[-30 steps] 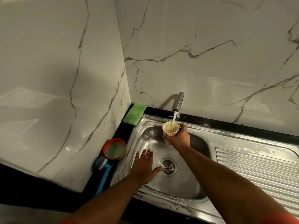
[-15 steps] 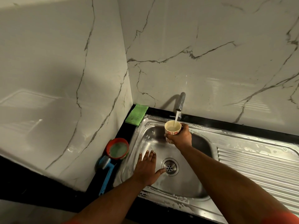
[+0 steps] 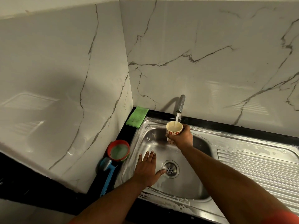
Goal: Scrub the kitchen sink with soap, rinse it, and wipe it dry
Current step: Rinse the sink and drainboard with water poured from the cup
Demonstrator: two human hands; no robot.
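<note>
The steel sink (image 3: 191, 187) has soap foam along its rim and a round drain (image 3: 170, 169) in the middle of the basin. My right hand (image 3: 182, 136) grips a cream cup with red flowers (image 3: 174, 128) upright under the tap (image 3: 180, 105). A stream of water runs from the tap into the cup. My left hand (image 3: 148, 169) rests flat on the basin floor, fingers spread, thumb tip beside the drain.
A green cloth (image 3: 137, 116) lies on the black counter at the sink's back left corner. A red bowl of soapy liquid (image 3: 119, 150) and a blue-handled brush (image 3: 108, 173) sit left of the sink. The ribbed drainboard (image 3: 258, 168) extends right. Marble walls close in behind and left.
Both hands have stayed where they were while water keeps running into the cup. The view has shifted slightly.
</note>
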